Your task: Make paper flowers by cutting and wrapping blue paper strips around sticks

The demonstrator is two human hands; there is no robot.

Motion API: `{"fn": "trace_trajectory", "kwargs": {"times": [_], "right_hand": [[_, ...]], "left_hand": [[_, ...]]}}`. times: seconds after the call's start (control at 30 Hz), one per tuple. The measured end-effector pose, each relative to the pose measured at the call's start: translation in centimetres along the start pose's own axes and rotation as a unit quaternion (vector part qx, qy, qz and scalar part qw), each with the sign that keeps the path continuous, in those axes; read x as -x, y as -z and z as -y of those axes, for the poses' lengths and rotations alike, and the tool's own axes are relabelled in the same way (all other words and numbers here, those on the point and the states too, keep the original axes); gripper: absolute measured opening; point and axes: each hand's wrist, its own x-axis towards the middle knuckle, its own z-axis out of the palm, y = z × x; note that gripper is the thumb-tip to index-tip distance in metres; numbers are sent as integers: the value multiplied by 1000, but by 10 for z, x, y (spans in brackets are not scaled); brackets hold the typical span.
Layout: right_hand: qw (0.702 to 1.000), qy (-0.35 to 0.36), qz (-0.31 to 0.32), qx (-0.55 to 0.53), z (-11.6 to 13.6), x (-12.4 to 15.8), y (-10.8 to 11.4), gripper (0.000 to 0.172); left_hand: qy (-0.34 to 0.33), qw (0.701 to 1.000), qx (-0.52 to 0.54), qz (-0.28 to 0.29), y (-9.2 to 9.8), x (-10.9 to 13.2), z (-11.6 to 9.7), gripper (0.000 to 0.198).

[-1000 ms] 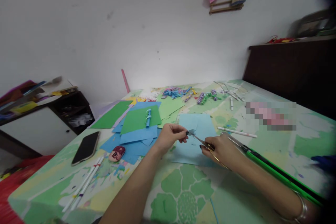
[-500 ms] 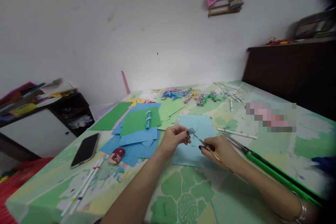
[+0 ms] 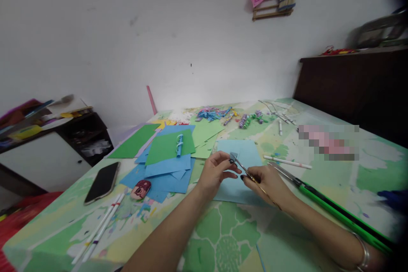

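Black-screened, a phone point(image 3: 102, 182) lies near the left edge of the desk point(image 3: 47, 229), on a flowered cloth, and two slim white pens point(image 3: 102, 225) rest side by side just nearer to the person. Next comes a small maroon-and-pink case point(image 3: 140, 190), with coloured paper bits point(image 3: 147, 210) strewn beside it. Green and blue sheets point(image 3: 168, 148) overlap further along, a blue paper tube point(image 3: 180, 145) lying on top. Now I see the left hand point(image 3: 216, 174), its grip pinching a small blue-grey scrap point(image 3: 233, 154) at the fingertips, above a pale blue sheet point(image 3: 236, 191) on the desk. Slim scissors point(image 3: 248, 171) reach the scrap with their tips; the right hand point(image 3: 270, 185) has its grip closed around their handles. Beyond that hand lies another white pen point(image 3: 288, 162), and furthest right a long green-bodied cutter point(image 3: 334, 206) slants past the forearm, metal end toward the hand.
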Motion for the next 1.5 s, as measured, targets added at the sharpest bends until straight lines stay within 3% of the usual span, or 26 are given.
{"fn": "trace_trajectory", "kwargs": {"times": [0.63, 1.5], "right_hand": [[999, -1, -47, 28, 4, 2, -8, 27], [997, 3, -68, 33, 3, 2, -9, 30]], "left_hand": [[10, 998, 45, -34, -7, 3, 4, 17], [-1, 999, 26, -22, -6, 2, 7, 11]]}}
